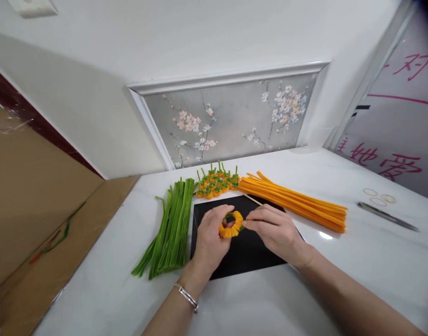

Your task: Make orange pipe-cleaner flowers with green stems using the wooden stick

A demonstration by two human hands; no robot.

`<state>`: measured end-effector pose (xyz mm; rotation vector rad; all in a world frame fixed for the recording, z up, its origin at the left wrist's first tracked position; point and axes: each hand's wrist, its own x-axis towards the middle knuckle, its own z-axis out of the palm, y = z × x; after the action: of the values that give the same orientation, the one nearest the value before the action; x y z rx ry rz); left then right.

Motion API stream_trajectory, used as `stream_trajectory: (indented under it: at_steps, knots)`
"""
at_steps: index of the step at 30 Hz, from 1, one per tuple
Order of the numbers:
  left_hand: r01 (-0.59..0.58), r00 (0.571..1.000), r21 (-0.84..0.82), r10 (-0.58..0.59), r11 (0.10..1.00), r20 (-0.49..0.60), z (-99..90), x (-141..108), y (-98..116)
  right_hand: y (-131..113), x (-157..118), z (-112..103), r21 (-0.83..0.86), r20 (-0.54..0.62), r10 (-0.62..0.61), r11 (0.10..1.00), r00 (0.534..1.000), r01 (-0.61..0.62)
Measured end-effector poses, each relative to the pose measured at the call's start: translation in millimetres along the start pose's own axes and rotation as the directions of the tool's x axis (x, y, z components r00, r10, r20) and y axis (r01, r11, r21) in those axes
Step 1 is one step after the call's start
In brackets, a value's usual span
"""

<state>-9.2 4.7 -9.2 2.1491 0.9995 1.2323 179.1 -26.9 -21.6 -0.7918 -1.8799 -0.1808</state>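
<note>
Between the thumb and fingers of my left hand [213, 228] is a ring of coiled orange pipe cleaner [231, 232], with a bit of green on it. My right hand [275, 229] is closed in a pinch at the ring's right edge, where a little green shows by the fingertips. A thin wooden stick [252, 200] sticks out behind the right hand; whether that hand holds it I cannot tell. Both hands are above a black mat [249, 254]. Beyond them stand several small orange pipe-cleaner pieces with green stems [217, 185].
Green pipe cleaners [175, 228] lie in a bundle left of the mat, orange ones [298, 200] to its right. Tweezers [389, 216] and several thin elastic rings [378, 198] lie farther right on the white table [361, 266]. A cardboard box [42, 196] borders the left side.
</note>
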Motion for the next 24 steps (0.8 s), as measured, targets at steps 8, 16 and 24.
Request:
stream_trajectory:
  at_steps: [8,16,24]
  knots:
    - [0.418,0.864,-0.328,-0.260,0.847,0.431,11.4,-1.4,17.3,6.2,-2.2,1.0,-0.062,0.026,0.102,0.993,0.994,-0.100]
    - [0.746,0.660,-0.466,-0.434,0.476,0.613,12.9,2.7,23.4,4.7,1.5,1.7,-0.078,0.001,0.177,0.981,0.984,-0.176]
    - [0.857,0.510,-0.401,-0.432,0.323,0.744,8.4,4.0,23.7,15.7,-4.7,3.1,-0.106,0.003,0.290,0.952,0.957,-0.288]
